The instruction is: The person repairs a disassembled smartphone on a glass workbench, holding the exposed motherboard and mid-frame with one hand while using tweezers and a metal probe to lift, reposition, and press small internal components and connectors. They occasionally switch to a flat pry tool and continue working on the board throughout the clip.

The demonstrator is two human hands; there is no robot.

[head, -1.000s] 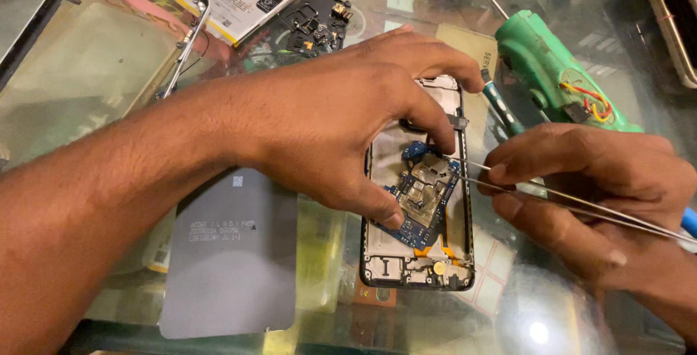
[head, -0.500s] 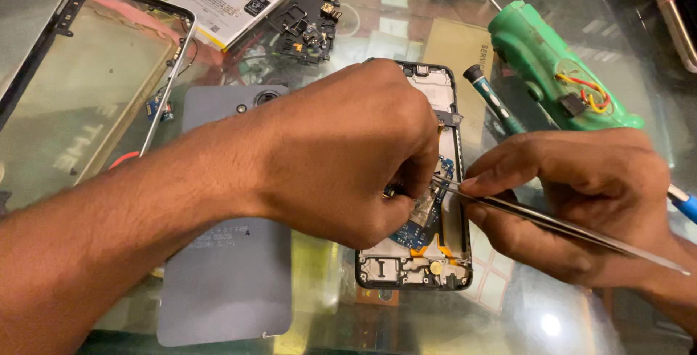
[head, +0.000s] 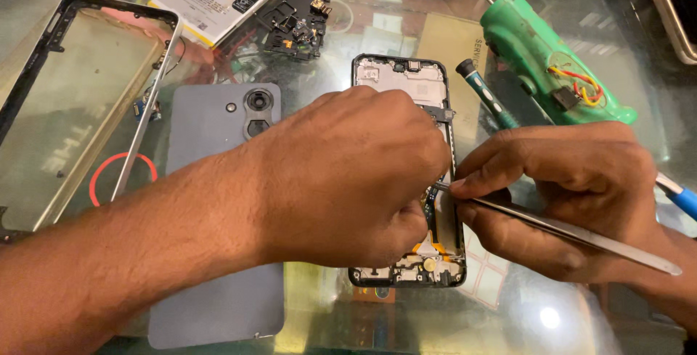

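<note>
Where the head camera looks down on the glass counter (head: 348,326), the opened black phone chassis with its bare circuit board (head: 406,86) lies long axis running away from the person. The left hand (head: 348,181) rests closed over its middle, fingers curled; what they pinch, I cannot tell. The right hand (head: 566,195) sits just right of it, its grip pinched on slim steel tweezers (head: 573,231), tips pointing left into the chassis edge.

An opened black phone frame (head: 406,83), its inner parts bared, lies flat and lengthwise on the glass table, while slim metal tweezers (head: 573,235) slant into its middle from the right.
</note>
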